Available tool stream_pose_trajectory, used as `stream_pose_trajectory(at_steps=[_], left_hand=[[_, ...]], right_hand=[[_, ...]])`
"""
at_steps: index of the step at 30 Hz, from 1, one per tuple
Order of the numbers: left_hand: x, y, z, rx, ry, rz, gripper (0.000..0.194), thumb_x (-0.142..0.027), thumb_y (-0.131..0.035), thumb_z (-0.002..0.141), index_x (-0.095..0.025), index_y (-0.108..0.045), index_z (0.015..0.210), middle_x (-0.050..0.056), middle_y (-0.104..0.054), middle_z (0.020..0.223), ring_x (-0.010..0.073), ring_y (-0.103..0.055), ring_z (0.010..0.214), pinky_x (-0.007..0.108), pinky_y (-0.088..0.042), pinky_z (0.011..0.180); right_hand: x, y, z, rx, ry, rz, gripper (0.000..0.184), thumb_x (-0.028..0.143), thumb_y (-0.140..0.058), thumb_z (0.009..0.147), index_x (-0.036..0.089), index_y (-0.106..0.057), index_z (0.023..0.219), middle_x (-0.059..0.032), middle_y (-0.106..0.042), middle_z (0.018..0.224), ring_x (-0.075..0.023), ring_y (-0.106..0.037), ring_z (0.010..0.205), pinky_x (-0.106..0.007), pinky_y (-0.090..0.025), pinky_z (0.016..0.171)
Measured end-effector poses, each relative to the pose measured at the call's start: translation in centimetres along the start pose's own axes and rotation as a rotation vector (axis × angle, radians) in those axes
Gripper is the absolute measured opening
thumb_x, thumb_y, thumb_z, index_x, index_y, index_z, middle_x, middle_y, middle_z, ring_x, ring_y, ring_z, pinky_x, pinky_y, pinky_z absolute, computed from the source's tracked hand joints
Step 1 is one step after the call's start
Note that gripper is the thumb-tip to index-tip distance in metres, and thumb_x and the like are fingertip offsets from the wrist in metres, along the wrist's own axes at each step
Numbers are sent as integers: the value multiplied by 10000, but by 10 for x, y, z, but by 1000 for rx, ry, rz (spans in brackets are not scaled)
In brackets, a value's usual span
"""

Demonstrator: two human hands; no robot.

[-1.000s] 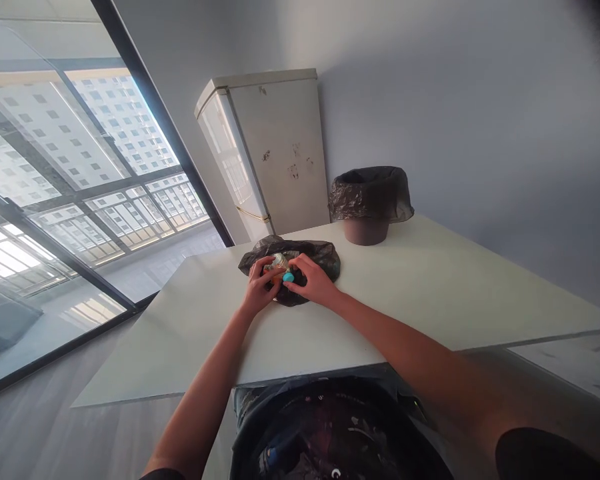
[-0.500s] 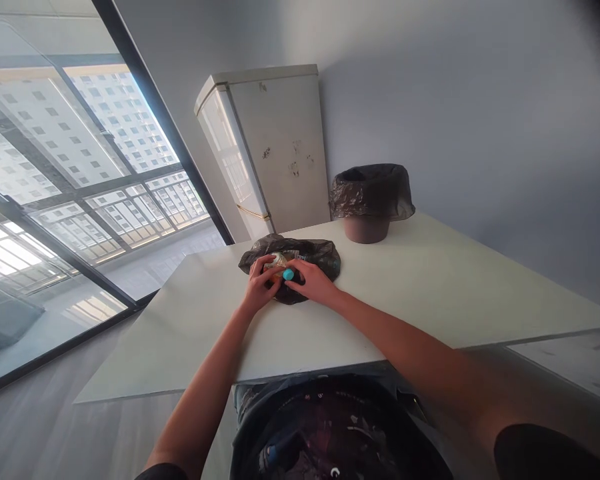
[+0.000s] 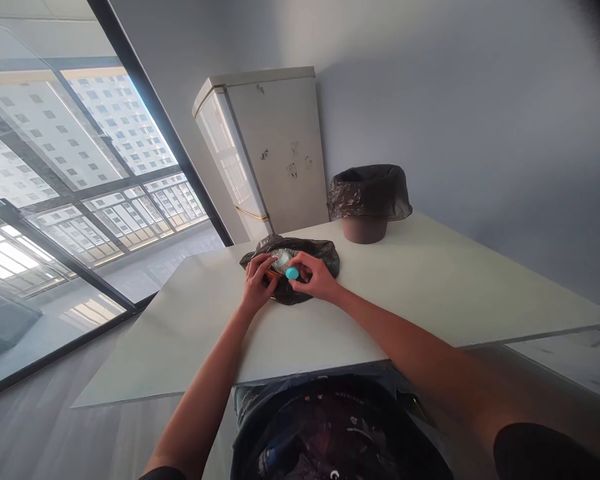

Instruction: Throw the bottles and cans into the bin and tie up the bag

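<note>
On the white table a dark plastic bag point(image 3: 320, 257) lies crumpled, with its mouth spread. Fingers curled, my left hand point(image 3: 257, 283) grips the near left side of this bag, beside an orange patch point(image 3: 271, 275) of something inside. Between the thumb and fingers of my right hand point(image 3: 315, 277) is a turquoise bottle cap point(image 3: 293, 273); whether a bottle is attached below is hidden. A clear plastic bottle point(image 3: 282, 259) shows in the bag's opening between both hands.
A brown bin point(image 3: 365, 229) lined with a dark bag point(image 3: 373, 193) stands at the table's point(image 3: 415, 280) back edge. Behind it are a white fridge point(image 3: 280, 153) and a grey wall. Glass sliding doors point(image 3: 80, 167) run along the left.
My right hand and the turquoise cap have shifted slightly right, away from my left hand. More of the clear bottle shows between the hands.
</note>
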State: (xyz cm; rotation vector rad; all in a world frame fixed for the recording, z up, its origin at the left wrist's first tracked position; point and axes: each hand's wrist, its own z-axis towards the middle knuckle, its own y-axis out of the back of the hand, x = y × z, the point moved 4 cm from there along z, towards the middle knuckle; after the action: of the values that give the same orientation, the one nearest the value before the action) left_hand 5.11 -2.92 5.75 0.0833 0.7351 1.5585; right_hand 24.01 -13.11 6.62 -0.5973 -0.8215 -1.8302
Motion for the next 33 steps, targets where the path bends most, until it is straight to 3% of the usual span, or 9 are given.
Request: stream_pose_trajectory(at_steps=[4,7,10,13,21,27,30,33], left_hand=[[-2,3,3,-42,45,-16,529,-227,-788,841,-268,-688,1359,130,-619,1427,365,-558,1345,569,-378,1206],[-1,4,4,-59,69,-36,525,-242,-797,838,-257,-684,1351,136,-623,1426,367,-557,1359,561,-391,1204],[-1,2,4,-28,33,40,518,-262,-770,872,-253,-650,1375,136,-612,1441,347,-561,1364,549,-414,1194],[-1,0,2,0,-8,162,514,-281,-719,923,-243,-590,1420,139,-603,1452,317,-567,1364,541,-444,1178],[-1,1,0,-15,-50,271,556,-371,-724,949,-247,-548,1462,142,-616,1460,313,-569,1363,525,-471,1156],[-3,1,1,-40,-30,314,555,-403,-778,906,-247,-603,1409,131,-667,1388,316,-607,1294,514,-464,1138],[-5,6,1,-110,-15,317,555,-388,-774,905,-241,-598,1410,132,-677,1349,307,-622,1265,498,-482,1115],[-6,19,2,-257,24,339,559,-405,-764,909,-216,-584,1403,144,-671,1313,298,-626,1249,472,-504,1092]], right_hand=[[2,14,2,-53,-7,156,257,368,-661,801,234,-568,999,-23,-560,930,-166,-538,778,-271,-482,640],[-5,28,6,-179,-13,263,314,436,-667,812,232,-580,1034,-35,-558,953,-162,-548,775,-274,-486,636],[-14,39,11,-333,-39,432,333,484,-690,824,235,-579,1015,-20,-548,914,-120,-476,653,-267,-467,578],[-16,43,14,-390,-3,605,290,432,-744,820,232,-613,983,7,-526,859,-94,-398,594,-250,-426,520],[-10,37,11,-352,5,693,303,406,-827,792,224,-642,949,17,-526,839,-97,-420,605,-239,-410,468],[-11,30,10,-249,9,687,312,420,-817,847,232,-625,1005,13,-546,893,-98,-459,614,-265,-463,537],[-11,26,11,-219,-18,695,374,490,-784,865,252,-603,1090,14,-545,915,-110,-491,633,-290,-497,610],[-14,25,12,-198,-60,629,338,531,-707,913,246,-612,1066,17,-539,874,-119,-495,638,-292,-486,651]])
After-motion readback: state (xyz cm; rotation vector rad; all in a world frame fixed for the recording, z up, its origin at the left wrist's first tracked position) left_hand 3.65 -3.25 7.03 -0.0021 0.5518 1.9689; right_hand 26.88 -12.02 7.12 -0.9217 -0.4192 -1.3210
